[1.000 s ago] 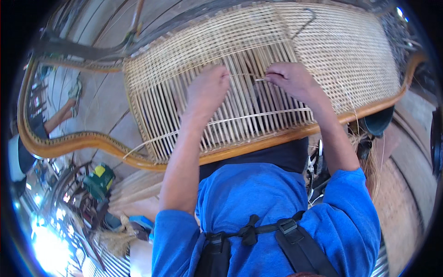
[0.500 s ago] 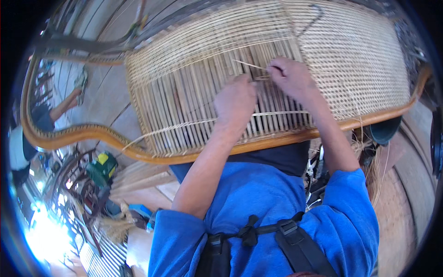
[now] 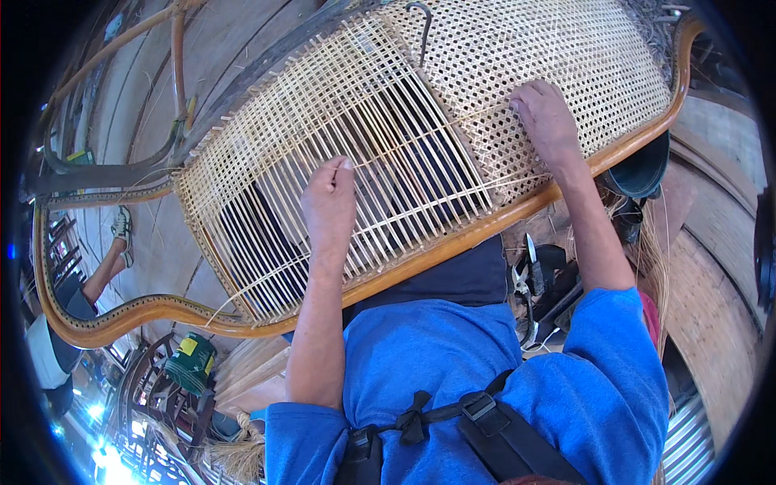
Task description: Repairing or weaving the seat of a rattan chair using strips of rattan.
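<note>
A thin cane strand [image 3: 411, 144] stretches between my two hands, above the woven cane panel [image 3: 566, 48] of a curved wooden furniture frame [image 3: 436, 250]. My left hand [image 3: 328, 206] pinches the strand over the left section, where lengthwise canes lie with open gaps. Over the closely woven right section, my right hand [image 3: 546, 121] is closed on the strand's other end, fingers pressed together. Near the front rail another pale strand crosses the left section. A dark hooked metal tool [image 3: 426, 36] rests at the seam between the two sections.
By my lap lie pliers [image 3: 521, 283] and other hand tools. A dark bucket [image 3: 643, 170] stands under the right part of the frame. Cane strands [image 3: 653, 250] hang beside it. To the left are a green container [image 3: 191, 362] and another person's leg [image 3: 103, 271].
My hands have moved apart, left hand leftward and right hand rightward, and the strand now spans between them. The panel appears tilted differently in view.
</note>
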`<action>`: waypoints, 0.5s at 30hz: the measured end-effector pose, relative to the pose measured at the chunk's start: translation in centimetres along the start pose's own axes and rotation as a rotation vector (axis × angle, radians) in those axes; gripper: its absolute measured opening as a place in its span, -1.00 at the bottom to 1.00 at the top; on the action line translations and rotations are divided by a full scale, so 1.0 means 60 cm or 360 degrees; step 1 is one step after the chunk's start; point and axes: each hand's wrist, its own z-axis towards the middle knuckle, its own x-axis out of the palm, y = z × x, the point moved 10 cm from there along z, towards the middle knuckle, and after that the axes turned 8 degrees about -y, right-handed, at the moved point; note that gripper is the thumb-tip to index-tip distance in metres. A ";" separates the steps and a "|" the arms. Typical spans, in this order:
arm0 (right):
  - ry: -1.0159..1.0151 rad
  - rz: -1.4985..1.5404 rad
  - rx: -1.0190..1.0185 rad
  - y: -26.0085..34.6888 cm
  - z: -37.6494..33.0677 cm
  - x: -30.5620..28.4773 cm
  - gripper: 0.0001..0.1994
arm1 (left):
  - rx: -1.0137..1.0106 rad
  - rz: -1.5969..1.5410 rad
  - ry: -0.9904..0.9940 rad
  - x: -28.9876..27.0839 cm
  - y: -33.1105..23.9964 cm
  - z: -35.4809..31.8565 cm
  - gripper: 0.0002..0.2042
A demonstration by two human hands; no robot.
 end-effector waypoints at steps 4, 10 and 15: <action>0.0245 -0.0054 0.0140 -0.017 0.020 0.005 -0.85 | -0.0140 -0.0121 0.0034 -0.006 0.016 -0.005 -0.73; 0.0432 0.0216 -0.0290 0.050 0.016 0.028 -0.84 | -0.0224 -0.0235 0.0053 -0.008 0.033 0.005 -0.75; 0.0347 0.0227 -0.0192 0.040 0.021 0.026 -0.83 | -0.0235 -0.0281 0.0140 0.002 0.037 0.007 -0.73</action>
